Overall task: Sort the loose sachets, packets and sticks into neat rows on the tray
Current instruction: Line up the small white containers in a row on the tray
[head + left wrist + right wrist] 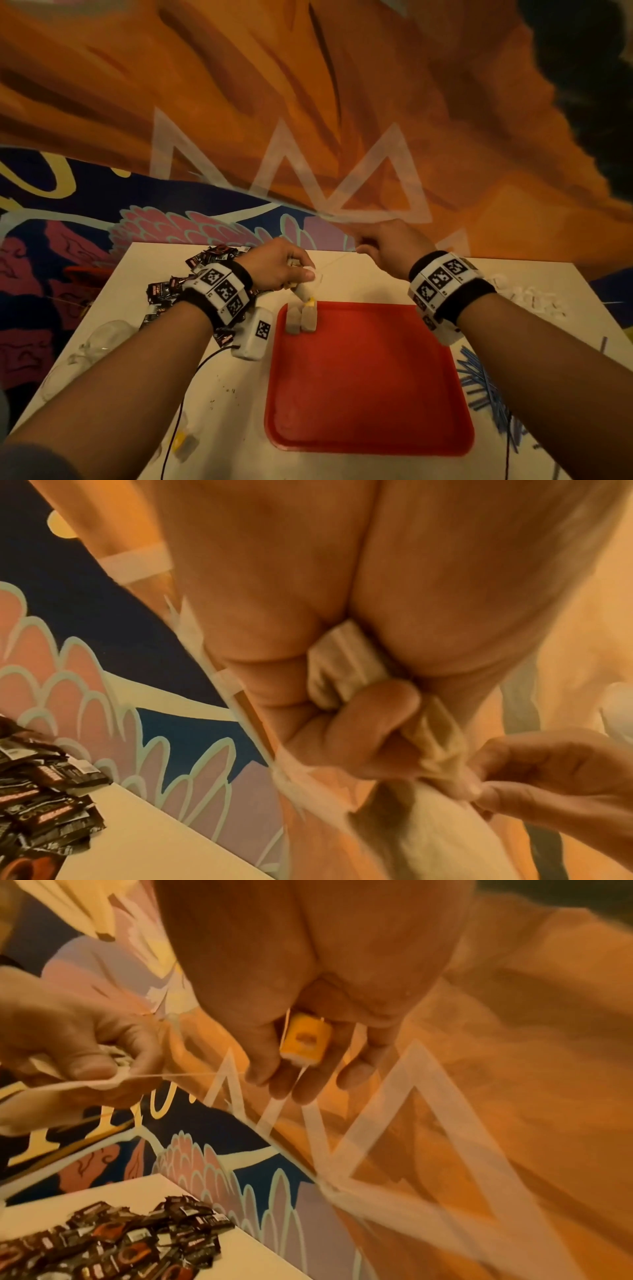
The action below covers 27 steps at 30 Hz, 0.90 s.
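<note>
My left hand point(303, 274) hovers over the far left corner of the red tray point(370, 377) and grips a small bunch of beige tea bags point(303, 291); in the left wrist view its curled fingers point(363, 721) close round the tea bags point(342, 664). Further right and higher, my right hand point(363, 245) pinches a yellow paper tag point(304, 1039). A thin string point(335, 262) runs taut from the tag to the bags in my left hand point(78, 1042). Two tea bags point(301, 320) lie side by side in the tray's far left corner.
A heap of dark sachets point(205, 270) lies at the table's far left. Blue sticks point(486, 383) are scattered right of the tray, and white packets point(527, 298) sit beyond them. Clear plastic wrappers point(102, 339) and a yellow-tagged bag point(181, 442) lie near left. A painted wall stands behind the table.
</note>
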Each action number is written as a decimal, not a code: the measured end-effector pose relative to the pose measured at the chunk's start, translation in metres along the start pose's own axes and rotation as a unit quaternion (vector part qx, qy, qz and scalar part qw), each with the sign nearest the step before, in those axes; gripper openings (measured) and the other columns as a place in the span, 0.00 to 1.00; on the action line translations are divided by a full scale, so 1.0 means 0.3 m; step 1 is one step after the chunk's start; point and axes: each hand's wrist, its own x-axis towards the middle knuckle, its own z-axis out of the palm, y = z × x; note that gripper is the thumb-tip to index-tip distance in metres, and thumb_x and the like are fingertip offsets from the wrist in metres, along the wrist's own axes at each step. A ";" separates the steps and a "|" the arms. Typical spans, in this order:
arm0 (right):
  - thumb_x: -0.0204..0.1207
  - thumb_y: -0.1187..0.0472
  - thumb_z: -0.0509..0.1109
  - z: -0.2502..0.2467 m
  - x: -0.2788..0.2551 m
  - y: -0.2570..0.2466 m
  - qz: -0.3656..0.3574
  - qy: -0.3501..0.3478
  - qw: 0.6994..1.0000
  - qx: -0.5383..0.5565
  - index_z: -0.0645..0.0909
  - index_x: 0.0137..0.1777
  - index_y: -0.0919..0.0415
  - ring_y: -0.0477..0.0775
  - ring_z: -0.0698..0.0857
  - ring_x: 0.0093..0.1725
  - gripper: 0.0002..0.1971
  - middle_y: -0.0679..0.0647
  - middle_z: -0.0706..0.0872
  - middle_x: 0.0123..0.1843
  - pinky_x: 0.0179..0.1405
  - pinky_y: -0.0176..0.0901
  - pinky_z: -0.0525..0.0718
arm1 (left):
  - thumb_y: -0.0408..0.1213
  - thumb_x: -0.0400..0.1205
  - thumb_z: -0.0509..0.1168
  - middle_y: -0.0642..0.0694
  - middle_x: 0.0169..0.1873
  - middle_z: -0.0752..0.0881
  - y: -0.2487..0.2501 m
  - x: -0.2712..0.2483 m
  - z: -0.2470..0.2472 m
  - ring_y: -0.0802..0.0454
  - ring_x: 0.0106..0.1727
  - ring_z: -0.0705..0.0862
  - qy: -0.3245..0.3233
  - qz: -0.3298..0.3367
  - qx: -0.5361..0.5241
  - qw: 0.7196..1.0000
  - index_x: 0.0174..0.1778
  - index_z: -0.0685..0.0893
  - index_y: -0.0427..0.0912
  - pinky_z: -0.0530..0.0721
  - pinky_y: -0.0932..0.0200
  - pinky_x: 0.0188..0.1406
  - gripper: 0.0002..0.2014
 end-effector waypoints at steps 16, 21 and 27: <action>0.85 0.52 0.65 0.076 -0.047 0.002 0.001 0.015 1.000 0.008 0.87 0.46 0.64 0.60 0.84 0.49 0.16 0.58 0.89 0.47 0.42 0.43 0.67 | 0.28 0.81 0.67 0.44 0.24 0.77 0.042 -0.021 0.019 0.57 0.20 0.72 -0.040 0.002 -0.386 0.922 0.49 0.85 0.32 0.71 0.67 0.18 0.04; 0.79 0.63 0.69 0.175 -0.105 -0.082 -0.025 0.011 0.990 0.140 0.89 0.53 0.60 0.52 0.87 0.50 0.08 0.53 0.89 0.53 0.57 0.47 0.84 | 0.32 0.76 0.65 0.44 0.26 0.79 0.066 0.002 0.021 0.57 0.21 0.76 0.027 0.023 -0.578 0.815 0.36 0.86 0.40 0.70 0.68 0.16 0.06; 0.86 0.65 0.58 0.215 -0.114 -0.171 0.004 -0.030 0.971 0.236 0.84 0.64 0.56 0.45 0.87 0.50 0.15 0.52 0.89 0.57 0.56 0.38 0.82 | 0.35 0.77 0.65 0.46 0.30 0.77 0.084 0.026 0.035 0.62 0.21 0.73 0.068 0.007 -0.678 0.732 0.47 0.80 0.38 0.65 0.72 0.14 0.06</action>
